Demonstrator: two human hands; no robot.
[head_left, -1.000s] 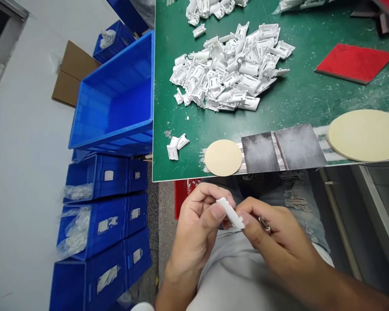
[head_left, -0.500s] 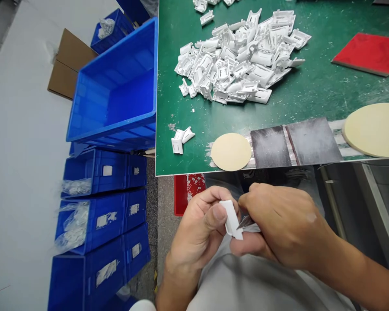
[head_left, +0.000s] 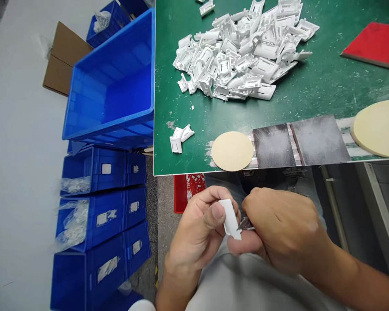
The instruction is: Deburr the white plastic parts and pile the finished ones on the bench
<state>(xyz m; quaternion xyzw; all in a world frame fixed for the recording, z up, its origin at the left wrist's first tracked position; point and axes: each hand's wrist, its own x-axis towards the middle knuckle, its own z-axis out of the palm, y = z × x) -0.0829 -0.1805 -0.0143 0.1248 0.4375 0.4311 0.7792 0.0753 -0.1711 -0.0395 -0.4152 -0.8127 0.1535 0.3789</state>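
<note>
Before the near edge of the table [head_left: 327, 82], left hand [head_left: 194, 237]: thumb and fingers pinched on the white part [head_left: 229, 218].
Right hand [head_left: 283, 229]: curled around a metal tool [head_left: 245, 223], its tip at the part's right edge.
White part: probably light, stiff, slightly brittle; best held by its broad face.
Pile [head_left: 240, 60]: similar parts, farther off.

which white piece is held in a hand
The white piece pinched in the left hand, beside the metal tool in the right hand; those in the pile and the small cluster lie on the green table.
</note>
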